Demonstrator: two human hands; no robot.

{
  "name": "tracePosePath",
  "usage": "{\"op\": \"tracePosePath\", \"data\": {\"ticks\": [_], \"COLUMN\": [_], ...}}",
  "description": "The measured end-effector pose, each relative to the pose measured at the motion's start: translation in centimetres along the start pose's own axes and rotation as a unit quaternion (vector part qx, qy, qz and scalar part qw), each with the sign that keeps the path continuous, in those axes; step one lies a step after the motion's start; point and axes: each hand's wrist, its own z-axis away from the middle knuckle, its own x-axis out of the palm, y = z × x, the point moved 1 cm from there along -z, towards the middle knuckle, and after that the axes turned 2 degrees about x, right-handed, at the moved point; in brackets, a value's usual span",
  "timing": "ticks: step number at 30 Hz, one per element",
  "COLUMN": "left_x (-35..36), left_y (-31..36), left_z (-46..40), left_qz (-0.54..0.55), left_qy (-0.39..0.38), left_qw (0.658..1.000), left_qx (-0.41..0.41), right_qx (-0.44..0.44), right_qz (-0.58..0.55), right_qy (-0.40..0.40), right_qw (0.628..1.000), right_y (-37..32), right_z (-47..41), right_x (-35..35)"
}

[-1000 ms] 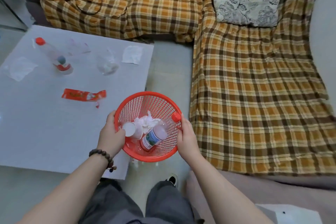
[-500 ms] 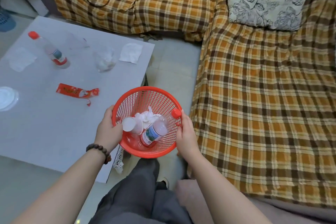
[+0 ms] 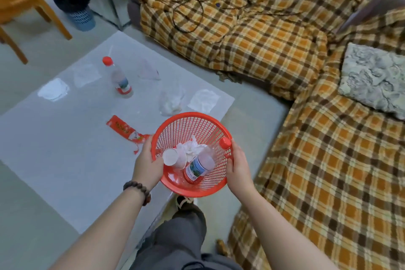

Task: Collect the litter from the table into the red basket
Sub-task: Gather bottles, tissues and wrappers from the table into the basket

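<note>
The basket (image 3: pixel 192 125) sat at the tabletop's (image 3: pixel 65 160) 3 o'clock edge, the left hand (image 3: pixel 147 164) on its rim at 9 o'clock and the right hand (image 3: pixel 237 166) at 3 o'clock. In it lay a bottle (image 3: pixel 202 163), a cup (image 3: pixel 174 158) to its left and a tissue (image 3: pixel 192 148) behind both. On the tabletop, a wrapper (image 3: pixel 125 130) lay at the basket's 9 o'clock (just beside the left hand), a bag (image 3: pixel 171 101) and a napkin (image 3: pixel 205 99) at 12, a second bottle (image 3: pixel 118 78) at 10.
</note>
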Motion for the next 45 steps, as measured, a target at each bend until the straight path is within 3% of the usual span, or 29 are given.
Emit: {"op": "tracePosePath", "data": {"ticks": [6, 15, 20, 28, 33, 38, 42, 45], "left_x": [-2.0, -6.5, -8.2, -7.5, -6.8, -5.0, -2.6, -1.5], "left_y": [2.5, 0.2, -2.5, -4.5, -6.2, -8.4, -10.9, -11.6], "left_z": [-5.3, -6.6, -4.4, 1.3, 4.5, 6.5, 7.9, 7.9], "left_qz": [0.017, 0.06, 0.083, 0.117, 0.109, 0.106, 0.135, 0.136], "left_qy": [0.064, 0.208, 0.323, 0.485, 0.541, 0.583, 0.587, 0.595], "left_qw": [0.998, 0.97, 0.924, 0.802, 0.735, 0.688, 0.659, 0.643], "left_qx": [-0.01, -0.112, -0.185, -0.329, -0.394, -0.419, -0.45, -0.462], "right_qx": [-0.041, -0.15, -0.232, -0.324, -0.363, -0.46, -0.48, -0.498], "right_qz": [0.043, 0.106, 0.124, 0.16, 0.277, 0.437, 0.508, 0.499], "right_qy": [-0.046, -0.188, -0.329, -0.52, -0.488, -0.456, -0.448, -0.427], "right_qw": [0.997, 0.965, 0.907, 0.774, 0.744, 0.624, 0.557, 0.566], "right_y": [-4.6, -10.6, -13.2, -15.8, -13.7, -10.7, -8.1, -6.6], "right_z": [-7.7, -14.7, -16.7, -17.5, -21.4, -24.6, -25.4, -25.4], "right_x": [1.2, 7.3, 12.9, 20.4, 26.5, 33.7, 37.5, 38.4]}}
